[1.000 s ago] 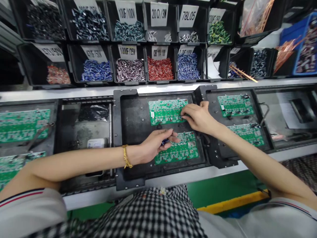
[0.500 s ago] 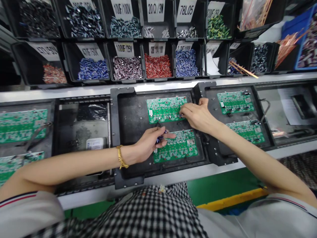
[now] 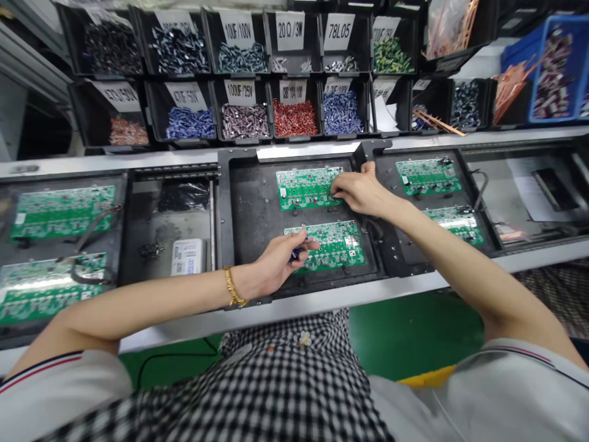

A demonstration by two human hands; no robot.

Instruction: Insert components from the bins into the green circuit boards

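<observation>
My left hand [image 3: 272,263] is curled around several small dark-blue capacitors [image 3: 296,252], with its fingertips over the left part of the lower green circuit board [image 3: 338,245]. My right hand [image 3: 361,191] is pinched at the right end of the upper circuit board [image 3: 306,187]. Whatever sits between those fingertips is hidden by the fingers. Both boards lie flat in a black tray [image 3: 251,212], and small parts stand along the upper board's lower edge.
Two rows of black bins with capacitors, such as the blue ones [image 3: 343,113] and red ones [image 3: 294,116], stand behind. Neighbouring trays hold more boards [image 3: 64,210] [image 3: 427,177]. A white box [image 3: 188,256] lies left of my tray, and a phone [image 3: 556,189] far right.
The camera view has shifted, showing more of the left side. My right hand stays at the upper board's right end; my left hand still holds the capacitors over the lower board.
</observation>
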